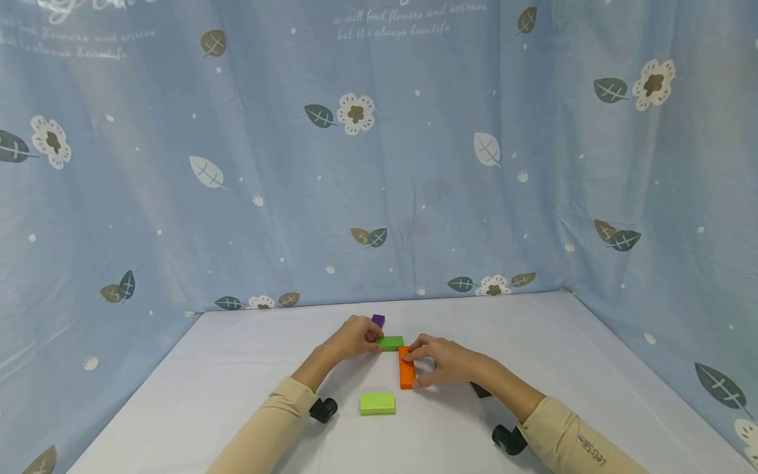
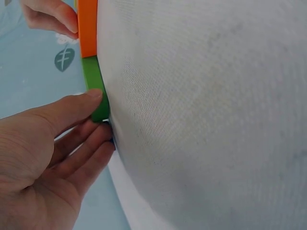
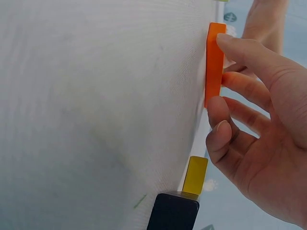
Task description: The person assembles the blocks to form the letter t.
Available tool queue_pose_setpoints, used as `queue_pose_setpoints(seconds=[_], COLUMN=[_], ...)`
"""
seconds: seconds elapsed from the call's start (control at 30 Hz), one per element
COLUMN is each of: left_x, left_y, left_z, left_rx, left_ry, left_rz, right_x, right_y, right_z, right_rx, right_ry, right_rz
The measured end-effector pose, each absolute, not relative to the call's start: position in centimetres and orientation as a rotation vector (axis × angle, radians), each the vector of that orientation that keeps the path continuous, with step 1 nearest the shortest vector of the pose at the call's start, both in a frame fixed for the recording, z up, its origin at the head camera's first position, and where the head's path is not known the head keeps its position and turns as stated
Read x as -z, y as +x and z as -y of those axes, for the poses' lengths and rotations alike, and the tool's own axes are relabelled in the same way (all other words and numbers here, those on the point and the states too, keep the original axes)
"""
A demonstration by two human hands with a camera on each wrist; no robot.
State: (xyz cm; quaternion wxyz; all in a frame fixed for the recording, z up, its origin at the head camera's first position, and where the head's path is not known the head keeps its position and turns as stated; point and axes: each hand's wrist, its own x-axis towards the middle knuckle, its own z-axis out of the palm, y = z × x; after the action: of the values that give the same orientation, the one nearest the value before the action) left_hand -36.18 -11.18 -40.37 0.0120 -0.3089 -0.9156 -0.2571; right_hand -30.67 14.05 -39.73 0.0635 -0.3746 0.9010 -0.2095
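In the head view, a green block (image 1: 390, 343) lies crosswise at the far end of an upright-running orange block (image 1: 406, 368), the two meeting at a corner. My left hand (image 1: 354, 337) pinches the green block's left end; in the left wrist view, its thumb (image 2: 94, 94) lies on the block's face with the fingers behind. My right hand (image 1: 447, 362) grips the orange block from the right, thumb at the near end and a finger toward the far end. A purple block (image 1: 378, 320) sits just beyond the left fingers, partly hidden by them.
A light-green block (image 1: 377, 403) lies nearer me on the white table (image 1: 237, 368). A black block (image 3: 173, 211) and a yellow block (image 3: 195, 175) lie near the right hand, mostly hidden by the right arm in the head view. A blue patterned curtain (image 1: 414, 164) hangs behind the table.
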Motion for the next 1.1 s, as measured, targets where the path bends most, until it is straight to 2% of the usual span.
queue_pose_setpoints(seconds=[1.1], left_x=[40.38], left_y=[-35.80], left_z=[10.84], left_rx=[0.641], left_ry=[-0.939], left_rz=[2.878], right_x=[39.88], right_y=[-30.82], right_z=[-14.20], right_rx=[0.662], right_ry=[-1.151], right_rz=[-2.702])
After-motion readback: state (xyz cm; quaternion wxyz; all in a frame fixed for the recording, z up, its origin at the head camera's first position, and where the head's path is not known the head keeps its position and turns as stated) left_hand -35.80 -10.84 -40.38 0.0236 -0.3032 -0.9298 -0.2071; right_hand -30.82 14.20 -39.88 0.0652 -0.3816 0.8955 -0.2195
